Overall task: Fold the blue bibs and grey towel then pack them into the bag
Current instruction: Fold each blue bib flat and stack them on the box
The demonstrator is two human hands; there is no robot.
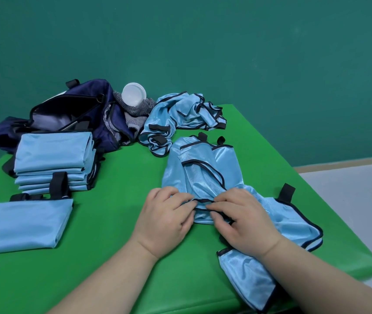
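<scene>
While the left hand [165, 219] and the right hand [241, 220] are meeting at the near middle of a blue bib [205, 173], the person is working through the folding step, not the packing. Both hands are pinching the bib's dark trim [203, 201] between curled fingers and thumbs, and the 2 grips are almost touching each other. The bib is lying half spread on the green table [117, 223]. Its strapped end is reaching away beyond the fingertips, and its other end is trailing under the right wrist toward the person.

Well to the left of the left hand, a stack of folded bibs [53, 155] is sitting, with 1 more folded bib [22, 223] lying beside it, nearer the person. Far beyond the fingertips a crumpled heap of bibs [180, 118] is waiting; how many are in it I cannot tell. Beyond and left of the left hand the navy bag [67, 114] is gaping open. The grey towel [135, 107] is lying bunched against the bag's right side, not yet folded, with a white cup [133, 94] resting on it.

By my judgement the bibs are running past halfway. The next move is calling for the 2 pinches to draw apart along the trim, tensioning the slippery fabric so it is lying flat before a fold is carried over.
</scene>
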